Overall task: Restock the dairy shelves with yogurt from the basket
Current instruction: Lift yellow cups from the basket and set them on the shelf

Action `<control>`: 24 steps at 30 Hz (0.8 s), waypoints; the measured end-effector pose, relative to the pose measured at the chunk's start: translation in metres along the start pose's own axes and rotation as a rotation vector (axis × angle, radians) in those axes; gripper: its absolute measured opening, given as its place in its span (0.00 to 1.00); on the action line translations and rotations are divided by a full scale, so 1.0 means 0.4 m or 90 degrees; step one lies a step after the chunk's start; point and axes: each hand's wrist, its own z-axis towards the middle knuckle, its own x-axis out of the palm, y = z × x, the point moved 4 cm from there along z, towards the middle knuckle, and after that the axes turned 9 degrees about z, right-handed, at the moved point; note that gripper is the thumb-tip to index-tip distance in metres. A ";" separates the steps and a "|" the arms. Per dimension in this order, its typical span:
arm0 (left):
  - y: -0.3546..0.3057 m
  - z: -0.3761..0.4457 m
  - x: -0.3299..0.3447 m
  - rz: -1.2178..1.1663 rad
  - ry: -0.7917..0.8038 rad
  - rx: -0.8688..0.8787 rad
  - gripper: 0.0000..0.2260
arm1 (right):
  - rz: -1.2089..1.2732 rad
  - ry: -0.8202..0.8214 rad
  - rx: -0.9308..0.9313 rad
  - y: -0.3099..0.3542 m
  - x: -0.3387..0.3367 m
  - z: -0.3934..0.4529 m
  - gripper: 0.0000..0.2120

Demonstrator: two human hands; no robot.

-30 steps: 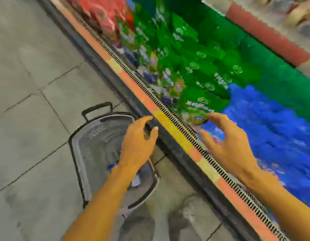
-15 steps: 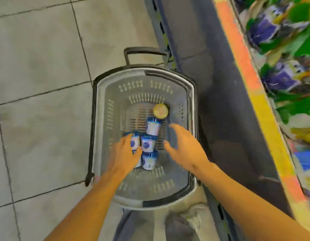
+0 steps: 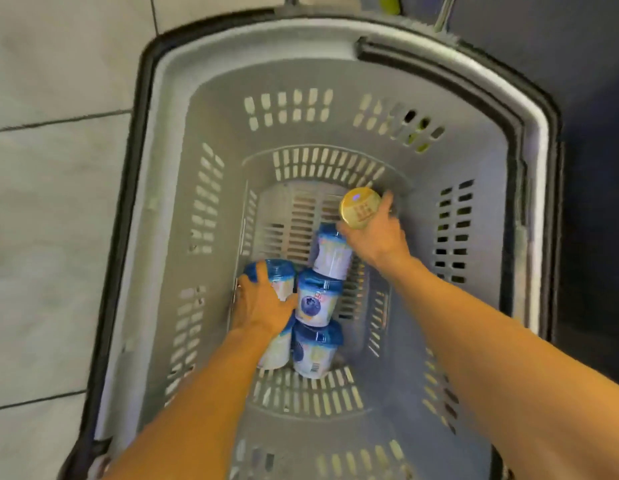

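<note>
A grey plastic basket (image 3: pixel 183 109) fills the view from above. Several blue-lidded yogurt cups lie on its slotted bottom. My left hand (image 3: pixel 263 303) is clasped over the leftmost blue-lidded cup (image 3: pixel 278 270). My right hand (image 3: pixel 377 237) grips a yellow-lidded cup (image 3: pixel 359 206) at the far end of the cluster. Between the hands lie a tipped cup (image 3: pixel 330 254), a blueberry-labelled cup (image 3: pixel 316 299) and one more cup (image 3: pixel 315 351) nearest me. Both forearms reach down into the basket.
Grey floor tiles (image 3: pixel 51 202) lie left of the basket. The dark base of the chiller (image 3: pixel 595 98) runs along the right. The basket's black handle (image 3: pixel 439 74) is folded down on the far right rim.
The camera has dropped much closer to the basket. Both hands have gone down to its bottom; the left closed on a blue-lidded cup, the right on the yellow-lidded one.
</note>
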 end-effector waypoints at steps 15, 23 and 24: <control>-0.012 0.043 0.037 -0.178 -0.087 0.055 0.32 | 0.037 -0.113 -0.050 -0.014 0.051 0.121 0.40; -0.098 -0.017 -0.106 -0.194 -0.160 0.100 0.33 | 0.065 -0.144 -0.164 0.079 -0.042 0.014 0.38; -0.105 -0.033 -0.130 -0.193 -0.166 0.103 0.33 | 0.072 -0.138 -0.170 0.096 -0.059 -0.007 0.39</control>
